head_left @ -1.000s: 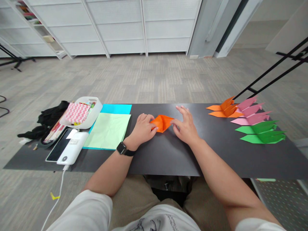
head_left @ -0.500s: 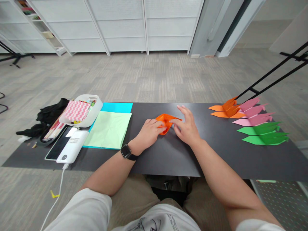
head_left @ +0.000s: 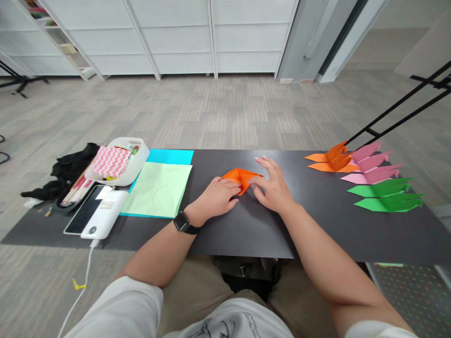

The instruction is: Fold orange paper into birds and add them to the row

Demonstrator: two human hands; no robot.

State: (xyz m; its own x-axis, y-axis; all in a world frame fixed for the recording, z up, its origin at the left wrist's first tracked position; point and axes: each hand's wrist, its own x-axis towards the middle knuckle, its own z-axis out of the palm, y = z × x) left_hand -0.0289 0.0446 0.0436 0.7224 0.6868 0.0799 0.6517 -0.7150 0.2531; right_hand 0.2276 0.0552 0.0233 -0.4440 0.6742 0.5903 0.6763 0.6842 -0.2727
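The orange folded paper (head_left: 242,176) lay on the dark bench (head_left: 243,234), in front of the person and between the two hands. The left hand (head_left: 219,195), with a black watch (head_left: 181,220) at its wrist, rested at the paper's left side; its fingers lay close together over that edge, and whether they pinched it could not be told. The right hand (head_left: 273,188) stood at the other end, forefinger reaching to the paper, thumb just beneath, the other fingers raised and spread; whether this end was gripped could not be told either.

To the person's left, a light green sheet (head_left: 158,188) lay over blue paper (head_left: 172,156). Beside them stood a white basket (head_left: 136,172) holding a pink-and-white zigzag item (head_left: 111,161), with black cloth (head_left: 75,159) behind it. Nearer the person, a white device (head_left: 104,216) overlapped a dark-screened phone (head_left: 81,216), and a white cable (head_left: 86,281) ran down from the device. Along the right side stood orange folded birds (head_left: 329,164), pink folded birds (head_left: 373,173) and two green folded birds (head_left: 387,202).
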